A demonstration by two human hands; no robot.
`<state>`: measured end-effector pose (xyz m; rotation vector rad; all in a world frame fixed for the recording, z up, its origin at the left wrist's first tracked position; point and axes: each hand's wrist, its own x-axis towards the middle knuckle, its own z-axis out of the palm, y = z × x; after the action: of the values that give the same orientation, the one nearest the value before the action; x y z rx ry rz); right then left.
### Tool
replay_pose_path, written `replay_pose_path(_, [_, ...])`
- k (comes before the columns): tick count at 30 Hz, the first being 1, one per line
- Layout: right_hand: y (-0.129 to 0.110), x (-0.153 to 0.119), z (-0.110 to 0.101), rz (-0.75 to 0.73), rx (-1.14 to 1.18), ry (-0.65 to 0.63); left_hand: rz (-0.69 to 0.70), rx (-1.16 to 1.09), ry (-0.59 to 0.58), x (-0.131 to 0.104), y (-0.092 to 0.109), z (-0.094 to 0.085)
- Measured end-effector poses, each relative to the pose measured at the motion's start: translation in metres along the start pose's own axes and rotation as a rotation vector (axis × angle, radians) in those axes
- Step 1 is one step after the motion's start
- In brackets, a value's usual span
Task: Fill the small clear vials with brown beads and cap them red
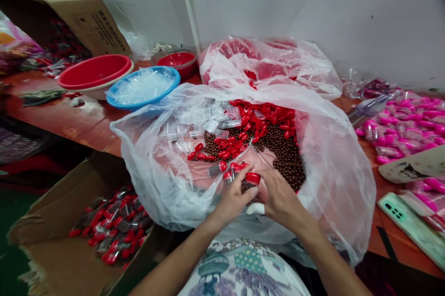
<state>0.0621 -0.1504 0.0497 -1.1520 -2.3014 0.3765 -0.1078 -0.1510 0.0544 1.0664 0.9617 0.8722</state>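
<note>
Both my hands meet over a wide white plastic bag (pixel 340 161) with its mouth spread open. Between them is a small clear bottle with a red cap (pixel 252 178), filled with dark contents. My left hand (pixel 233 198) closes on it from the left, and my right hand (pixel 278 194), with a white wrap on one digit, closes on its other side. Several similar red-capped bottles (pixel 217 168) lie by my left fingertips. Inside the bag are brown beads (pixel 287 159), red plastic caps (pixel 236 145) and empty clear tubes (pixel 219 117). My fingers partly hide the held bottle.
A cardboard box (pixel 45 231) of filled red-capped bottles stands low at left. Behind are a blue basin (pixel 113 99) of clear pieces, a red basin (pixel 93 71) and another plastic bag (pixel 313 66). Pink items (pixel 406 124) and a phone (pixel 410 226) lie at right.
</note>
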Motion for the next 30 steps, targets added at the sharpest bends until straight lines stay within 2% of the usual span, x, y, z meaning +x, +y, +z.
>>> replay_pose_path(3, [0.0,0.002,0.003,0.019,-0.074,0.002,0.0,-0.028,0.039,0.001,-0.002,0.005])
replay_pose_path(9, [-0.004,0.006,0.003,0.0,-0.132,-0.014,-0.176,-0.229,0.12,0.004,-0.001,0.011])
replay_pose_path(16, [-0.005,0.007,0.012,-0.033,-0.212,-0.057,-0.151,-0.107,0.278,0.007,-0.014,0.02])
replay_pose_path(22, [-0.008,0.007,0.014,-0.064,-0.19,-0.031,-0.197,-0.183,0.243,0.004,-0.017,0.021])
replay_pose_path(30, [-0.011,0.001,0.019,-0.037,-0.146,-0.042,-0.197,-0.16,0.218,0.001,-0.018,0.019])
